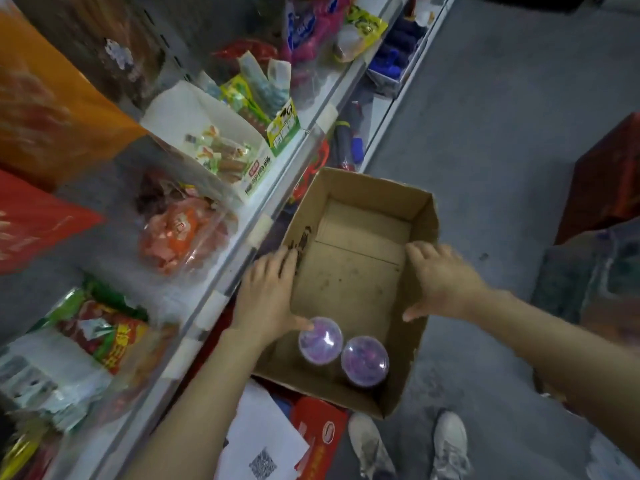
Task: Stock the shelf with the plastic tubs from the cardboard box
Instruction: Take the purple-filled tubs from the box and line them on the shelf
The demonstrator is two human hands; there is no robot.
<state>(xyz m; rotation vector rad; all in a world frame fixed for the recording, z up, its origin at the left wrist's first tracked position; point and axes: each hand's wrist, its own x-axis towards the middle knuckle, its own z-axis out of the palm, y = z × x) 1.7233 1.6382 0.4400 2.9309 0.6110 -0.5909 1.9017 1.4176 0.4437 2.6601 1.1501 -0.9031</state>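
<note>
At six o'clock stand two grey-white sneakers [408,445] on the grey floor, with a sheet bearing a QR code [263,445] and a red carton [320,434] at seven o'clock. Just above them the open cardboard box [420,233] fills the centre, tilted toward one o'clock, its brown bottom mostly bare. Two plastic tubs with clear domed lids and purple contents sit side by side in its near end: the left tub [320,341] and the right tub [364,361], touching or nearly so. The left hand [266,296] reaches in from seven o'clock, forearm bare, palm laid along the box's left wall with fingers stretched toward twelve and the thumb lying at the left tub's lid. The right hand [443,278] comes from four o'clock, fingers spread over the right wall's rim, thumb splayed down inside the box; neither hand is curled round a tub. From nine to twelve o'clock runs the white shelf edge [242,237], holding bagged snacks, an orange-filled clear bag [180,233] and a white display box of wrapped sweets [214,147]
</note>
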